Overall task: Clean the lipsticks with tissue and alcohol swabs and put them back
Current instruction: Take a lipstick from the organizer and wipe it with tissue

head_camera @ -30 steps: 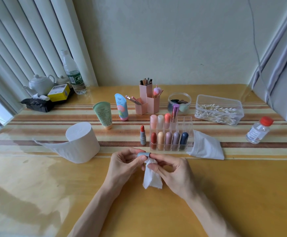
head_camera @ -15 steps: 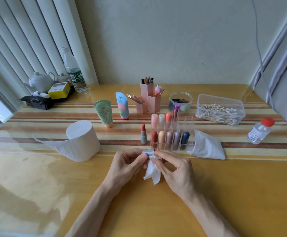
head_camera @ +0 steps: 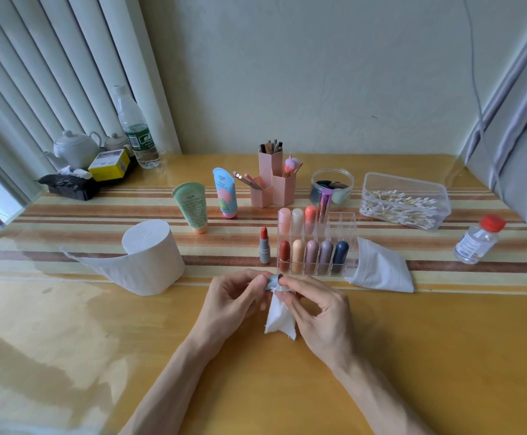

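Observation:
My left hand pinches a small grey-blue lipstick cap near the table's front middle. My right hand holds a piece of white tissue against that cap, and the tissue hangs down between both hands. An uncapped red lipstick stands upright just left of the clear organiser, which holds several capped lipsticks in two rows. A tissue roll lies to the left with a loose tail. The alcohol bottle with a red cap stands far right. A clear box of cotton swabs sits behind it.
A used white tissue lies against the organiser's right side. Two cream tubes, pink brush holders and a clear jar stand behind. A teapot, yellow box and water bottle crowd the far left corner.
Both hands have turned the cap slightly against the tissue and risen a little towards the organiser. The tissue now hangs more bunched between them.

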`<action>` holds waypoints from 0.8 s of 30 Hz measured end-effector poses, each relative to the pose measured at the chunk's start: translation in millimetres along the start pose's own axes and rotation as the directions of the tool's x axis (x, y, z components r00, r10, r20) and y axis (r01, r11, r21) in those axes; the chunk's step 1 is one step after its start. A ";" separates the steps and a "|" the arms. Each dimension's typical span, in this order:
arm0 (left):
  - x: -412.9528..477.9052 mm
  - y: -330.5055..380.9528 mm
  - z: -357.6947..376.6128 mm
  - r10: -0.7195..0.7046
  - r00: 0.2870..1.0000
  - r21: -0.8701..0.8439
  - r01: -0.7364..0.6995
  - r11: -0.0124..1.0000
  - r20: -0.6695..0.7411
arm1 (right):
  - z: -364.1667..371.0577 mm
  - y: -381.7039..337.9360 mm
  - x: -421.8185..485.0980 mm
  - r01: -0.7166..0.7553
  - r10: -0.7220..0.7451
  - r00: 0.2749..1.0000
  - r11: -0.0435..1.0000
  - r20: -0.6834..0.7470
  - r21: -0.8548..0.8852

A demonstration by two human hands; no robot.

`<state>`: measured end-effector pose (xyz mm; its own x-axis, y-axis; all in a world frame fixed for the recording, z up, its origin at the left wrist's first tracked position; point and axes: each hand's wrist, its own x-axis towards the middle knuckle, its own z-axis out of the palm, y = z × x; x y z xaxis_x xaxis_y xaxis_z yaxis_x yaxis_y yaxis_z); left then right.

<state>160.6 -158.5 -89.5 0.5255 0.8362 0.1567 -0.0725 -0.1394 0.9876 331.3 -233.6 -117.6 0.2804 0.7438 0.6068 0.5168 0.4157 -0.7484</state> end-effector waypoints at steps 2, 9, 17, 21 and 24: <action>0.3 0.3 -1.1 0.036 0.999 0.032 -0.035 0.999 -0.032 | 0.5 1.7 0.7 -0.101 0.098 0.994 0.993 0.049 0.065; 2.1 -4.9 -0.8 0.099 0.992 0.021 -0.098 0.995 -0.078 | -0.7 -2.8 1.1 -0.312 0.285 0.948 0.921 0.145 0.232; 0.8 -2.0 2.8 0.001 1.000 0.004 -0.001 1.000 -0.002 | -0.6 -0.9 -0.4 -0.008 0.008 1.000 1.000 0.003 0.008; 1.1 0.3 1.8 0.051 0.997 0.018 -0.050 0.999 -0.055 | 1.8 2.2 1.1 -0.181 0.175 0.982 0.979 0.075 0.089; 1.2 1.9 3.4 0.067 0.997 0.008 -0.067 0.998 -0.049 | 1.4 4.2 1.4 -0.234 0.225 0.971 0.965 0.083 0.116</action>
<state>164.0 -159.6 -87.5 0.4777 0.8497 0.2232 -0.1009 -0.1993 0.9747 332.8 -230.1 -120.3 0.3218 0.8589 0.3984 0.3396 0.2881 -0.8954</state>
